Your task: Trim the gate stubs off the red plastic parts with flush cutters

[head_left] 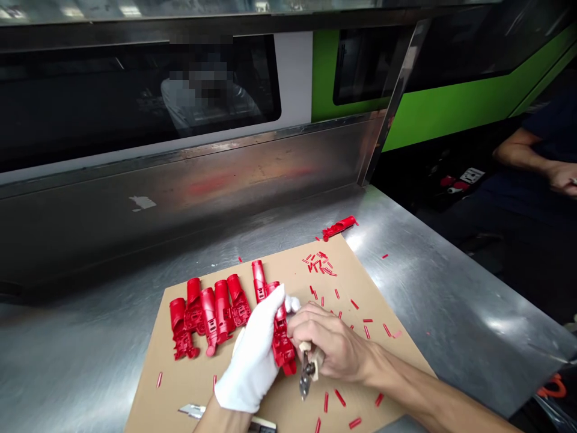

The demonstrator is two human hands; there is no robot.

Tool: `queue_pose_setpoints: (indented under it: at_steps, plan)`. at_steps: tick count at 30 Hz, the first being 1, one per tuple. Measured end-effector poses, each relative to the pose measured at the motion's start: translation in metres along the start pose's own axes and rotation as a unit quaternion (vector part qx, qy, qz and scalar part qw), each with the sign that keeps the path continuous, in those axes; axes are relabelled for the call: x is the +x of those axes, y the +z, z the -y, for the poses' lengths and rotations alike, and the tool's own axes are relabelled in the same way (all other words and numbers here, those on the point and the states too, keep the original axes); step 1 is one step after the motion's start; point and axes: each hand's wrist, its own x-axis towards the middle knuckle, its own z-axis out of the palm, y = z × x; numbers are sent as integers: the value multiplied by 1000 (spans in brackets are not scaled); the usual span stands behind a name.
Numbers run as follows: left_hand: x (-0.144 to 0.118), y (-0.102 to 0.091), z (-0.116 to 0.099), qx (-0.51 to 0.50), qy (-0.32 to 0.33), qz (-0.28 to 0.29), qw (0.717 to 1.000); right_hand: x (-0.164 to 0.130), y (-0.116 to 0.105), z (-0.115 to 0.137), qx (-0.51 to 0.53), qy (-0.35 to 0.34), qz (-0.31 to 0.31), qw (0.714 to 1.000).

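Observation:
My left hand (255, 355), in a white glove, grips a red plastic part (283, 343) over a sheet of brown cardboard (189, 379). My bare right hand (329, 343) touches the same part and holds small cutting pliers (307, 373) with pale handles, jaws pointing down beside the part's lower end. A row of several similar red parts (210, 316) lies on the cardboard just left of my hands. Another red part (258, 279) stands behind my gloved fingers.
Several short red offcuts (321, 264) are scattered over the cardboard and the steel table (428, 282). A lone red part (339, 227) lies beyond the cardboard. A utility knife (193, 411) sits at the near edge. Another person's arm (536, 159) is at the right.

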Motion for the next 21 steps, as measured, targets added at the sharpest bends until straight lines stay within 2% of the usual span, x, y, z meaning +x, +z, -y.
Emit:
queue_pose_setpoints:
  at_steps: [3,5,6,9,11,14,18,21]
  plan:
    - [-3,0,-8,-56,-53,31,997,2,-3,7,-25,-56,7,998]
    - [-6,-4,-17,-95,-48,40,994,0,-4,11,-32,-70,-4,997]
    - [-8,-6,-21,-112,-37,40,992,-1,-5,12,-32,-55,-23,998]
    - [-16,-8,-33,-135,-7,40,990,-6,-6,8,-36,62,-81,994]
    - [-24,-6,-37,-133,3,47,990,-9,-6,0,-48,147,-85,984]
    - [-36,-1,-40,-93,43,55,993,-12,-7,-13,-71,227,-43,970]
    - [-51,4,-42,-31,86,55,994,-14,-10,-22,-104,278,18,955]
    - [-50,2,-43,67,121,27,990,-12,-28,-28,-156,325,28,932]
